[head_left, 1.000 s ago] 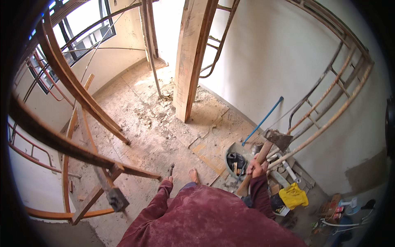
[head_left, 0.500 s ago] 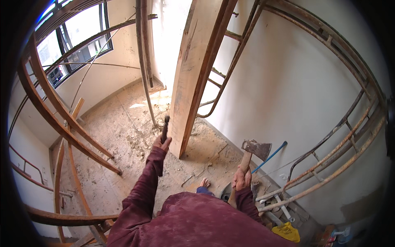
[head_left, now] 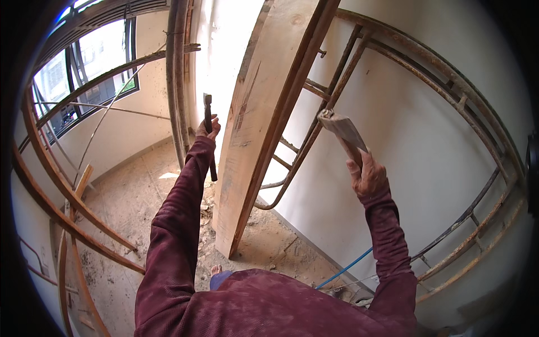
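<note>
A tall squared timber (head_left: 252, 112) stands in front of me, rough and pale on its broad face, reddish-brown along its right edge. On its left, my left hand (head_left: 209, 129) is closed round a dark hammer (head_left: 208, 101), head up and handle end below the fist. To the timber's right, my right hand (head_left: 370, 175) is raised and wrapped round an axe. The axe's grey metal head (head_left: 347, 132) points up and left, apart from the timber; most of its handle is hidden by the hand.
Rusty scaffold frames (head_left: 443, 67) lean along the right wall. Bent-looking brown bars (head_left: 84, 196) and a window (head_left: 84, 62) are at the left. Debris covers the floor (head_left: 135, 185). A blue rod (head_left: 348, 269) lies low by my right arm.
My right hand has lifted the axe up and forward from low beside me. My left hand has moved up with the hammer. The view has shifted, and the timber appears closer.
</note>
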Demonstrator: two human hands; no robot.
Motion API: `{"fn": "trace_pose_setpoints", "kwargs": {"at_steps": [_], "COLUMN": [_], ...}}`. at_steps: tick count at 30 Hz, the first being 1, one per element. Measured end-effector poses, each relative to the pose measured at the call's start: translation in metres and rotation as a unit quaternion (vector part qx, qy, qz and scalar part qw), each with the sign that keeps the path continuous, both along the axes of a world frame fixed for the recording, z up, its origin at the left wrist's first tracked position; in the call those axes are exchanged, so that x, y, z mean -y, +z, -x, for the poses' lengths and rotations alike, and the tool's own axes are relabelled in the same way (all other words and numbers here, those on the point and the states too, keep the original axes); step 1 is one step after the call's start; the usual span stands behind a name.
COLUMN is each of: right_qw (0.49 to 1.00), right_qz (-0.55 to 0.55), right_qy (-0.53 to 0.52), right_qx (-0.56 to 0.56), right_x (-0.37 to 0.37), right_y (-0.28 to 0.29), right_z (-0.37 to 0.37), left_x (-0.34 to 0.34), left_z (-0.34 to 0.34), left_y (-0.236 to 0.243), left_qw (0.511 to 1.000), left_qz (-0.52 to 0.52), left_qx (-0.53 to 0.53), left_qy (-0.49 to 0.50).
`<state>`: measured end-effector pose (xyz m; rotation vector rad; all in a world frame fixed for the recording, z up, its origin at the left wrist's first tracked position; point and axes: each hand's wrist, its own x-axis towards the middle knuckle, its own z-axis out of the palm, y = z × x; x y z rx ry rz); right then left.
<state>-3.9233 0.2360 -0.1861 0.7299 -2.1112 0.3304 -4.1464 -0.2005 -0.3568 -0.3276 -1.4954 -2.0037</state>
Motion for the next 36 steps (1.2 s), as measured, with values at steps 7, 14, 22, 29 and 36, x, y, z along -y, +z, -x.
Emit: {"fn": "trace_pose_setpoints", "kwargs": {"at_steps": [7,14,22,29,36], "right_qw": [0.984,0.948,0.979,0.922,0.963], "right_qz": [-0.117,-0.202,-0.015,-0.162,-0.077], "right_qy": [-0.077,-0.240,-0.034,-0.348,-0.215], "right_qx": [-0.111,-0.048,-0.201,-0.053,-0.143], "right_x": [0.057,0.098,0.176,0.151,0.143], "right_y": [0.087,0.123,0.143,0.122,0.064], "right_z": [0.062,0.115,0.107,0.138,0.104], "left_x": [-0.003,-0.033,-0.037,-0.045,-0.026], "left_z": [0.097,0.103,0.088,0.095,0.114], "left_y": [-0.035,-0.086,-0.091,-0.092,-0.098], "left_qw": [0.996,0.978,0.982,0.990,0.984], "left_qz": [0.077,0.148,0.114,0.089,0.139], "left_qx": [0.045,0.105,0.107,0.050,0.066], "left_qy": [-0.021,-0.101,-0.110,-0.099,-0.088]}}
